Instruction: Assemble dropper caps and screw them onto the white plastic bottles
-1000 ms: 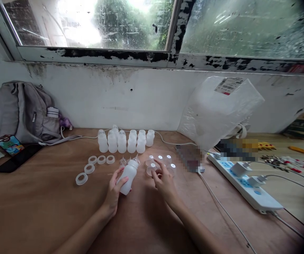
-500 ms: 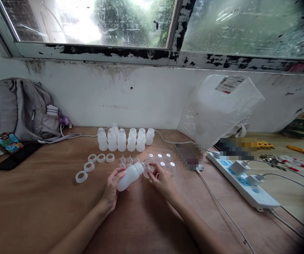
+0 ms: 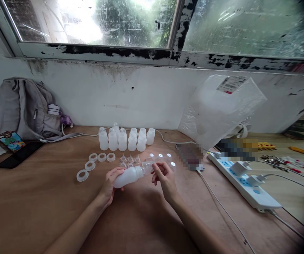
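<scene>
A frosted white baby bottle (image 3: pixel 128 177) lies tilted in my left hand (image 3: pixel 110 185), its neck pointing right and slightly up. Fingers and thumb of that hand are closed round its lower end. My right hand (image 3: pixel 165 179) pinches a clear cap (image 3: pixel 148 167) against the neck end of the bottle; whether it is seated cannot be told. Just behind the bottle lie several clear nipples (image 3: pixel 130 159). Other clear caps with white discs (image 3: pixel 160 155) are set out beyond my right hand. Left of the bottle rest several translucent rings (image 3: pixel 90 165).
Several frosted bottles (image 3: pixel 122 141) stand in a row near the wall. A phone (image 3: pixel 190 157) with a cable lies to the right, beside a white power strip (image 3: pixel 243 181). A grey backpack (image 3: pixel 22 109) sits at the far left. A plastic bag (image 3: pixel 220 109) leans on the wall.
My right hand has lifted slightly and the clear cap now lines up with the bottle's neck. The bottle has tipped closer to level in my left hand.
</scene>
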`<state>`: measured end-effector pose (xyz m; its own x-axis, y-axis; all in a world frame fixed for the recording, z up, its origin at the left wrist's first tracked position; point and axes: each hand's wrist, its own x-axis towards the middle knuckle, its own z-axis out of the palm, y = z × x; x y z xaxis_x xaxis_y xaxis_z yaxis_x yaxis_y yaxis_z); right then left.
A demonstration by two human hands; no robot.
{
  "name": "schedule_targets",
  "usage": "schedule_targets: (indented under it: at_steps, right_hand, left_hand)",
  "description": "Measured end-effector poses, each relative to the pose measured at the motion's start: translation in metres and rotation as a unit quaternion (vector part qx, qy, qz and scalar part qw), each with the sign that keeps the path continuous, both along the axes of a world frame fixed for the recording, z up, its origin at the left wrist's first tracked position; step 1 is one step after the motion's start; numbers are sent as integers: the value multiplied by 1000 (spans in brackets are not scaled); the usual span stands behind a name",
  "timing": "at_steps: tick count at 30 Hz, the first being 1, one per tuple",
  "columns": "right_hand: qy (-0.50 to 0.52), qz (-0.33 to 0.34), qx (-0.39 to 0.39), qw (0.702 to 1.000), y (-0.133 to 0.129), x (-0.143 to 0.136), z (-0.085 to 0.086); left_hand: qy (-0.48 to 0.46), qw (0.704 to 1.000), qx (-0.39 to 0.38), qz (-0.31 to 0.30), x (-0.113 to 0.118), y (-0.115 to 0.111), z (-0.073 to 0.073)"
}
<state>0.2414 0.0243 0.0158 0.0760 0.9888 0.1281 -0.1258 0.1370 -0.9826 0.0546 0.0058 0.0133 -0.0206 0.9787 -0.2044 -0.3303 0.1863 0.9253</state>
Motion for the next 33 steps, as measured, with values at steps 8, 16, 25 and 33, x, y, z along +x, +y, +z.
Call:
schedule_targets:
  at_steps: [8, 16, 25, 33]
  right_hand:
    - [-5, 45, -11, 999, -4, -5, -2]
    - [-8, 177, -51, 983, -3, -1, -1]
    - [-1, 257, -91, 962, 0, 2, -17]
    - [-1, 254, -75, 964, 0, 1, -18]
  left_hand:
    - [6, 1000, 8, -1, -1, 2, -3]
    - [40, 999, 25, 6, -6, 1, -4]
    - [107, 993, 44, 23, -9, -3, -7]
    - [143, 985, 92, 36, -8, -5, -13]
